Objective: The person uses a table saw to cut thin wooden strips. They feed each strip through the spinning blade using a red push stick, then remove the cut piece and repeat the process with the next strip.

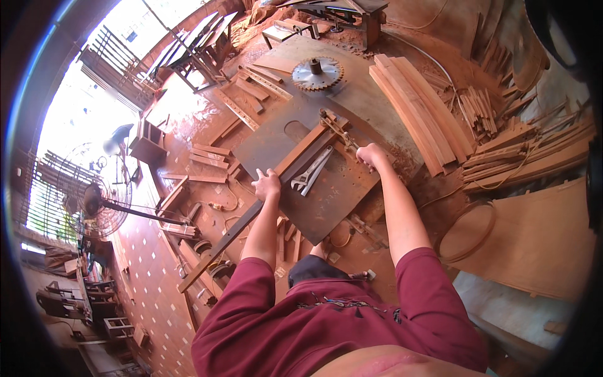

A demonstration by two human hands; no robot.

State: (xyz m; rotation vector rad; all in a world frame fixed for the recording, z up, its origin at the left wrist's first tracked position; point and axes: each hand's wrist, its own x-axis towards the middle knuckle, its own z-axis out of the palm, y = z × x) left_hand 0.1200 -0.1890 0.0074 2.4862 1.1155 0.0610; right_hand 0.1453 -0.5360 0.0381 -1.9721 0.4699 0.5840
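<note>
Maroon sleeves lead me to both hands: left hand (267,185) grasps the long wooden rail (264,198), right hand (372,155) clenches its metal fence (336,129) on the saw table (326,201); cutting seems not begun.

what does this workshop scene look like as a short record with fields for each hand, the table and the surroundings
left hand: rests on a long wooden strip at the table's left edge
right hand: at a metal fixture on the table, grip unclear
table: flat metal top, dusty
on table: adjustable wrench, circular saw blade
right of table: stacked wooden boards
floor at left: standing fan
</note>
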